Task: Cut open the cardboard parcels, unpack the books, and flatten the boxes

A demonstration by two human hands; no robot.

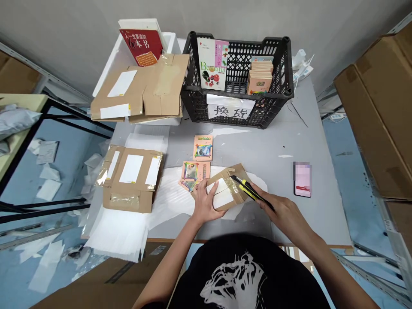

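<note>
A small taped cardboard package [240, 171] with white labels lies slantwise on white wrapping sheets in front of me. My left hand [205, 201] holds its left side, thumb pressed on the label and fingers at the far edge. In my right hand [278, 209] is a yellow-and-black box cutter [248, 189], its tip at the clear tape on the package's right part. Beside my left fingertips lie small pink booklets [191, 171], partly covered by the package. Another pink booklet [202, 148] sits just beyond them.
A flattened cardboard piece [130, 176] lies at left. Behind stand a black plastic crate [238, 92] with books and a white foam box [109, 71] holding a red book [143, 45] and cardboard [161, 86]. A phone [302, 180] rests at right. Shelving [41, 116] flanks the table's left.
</note>
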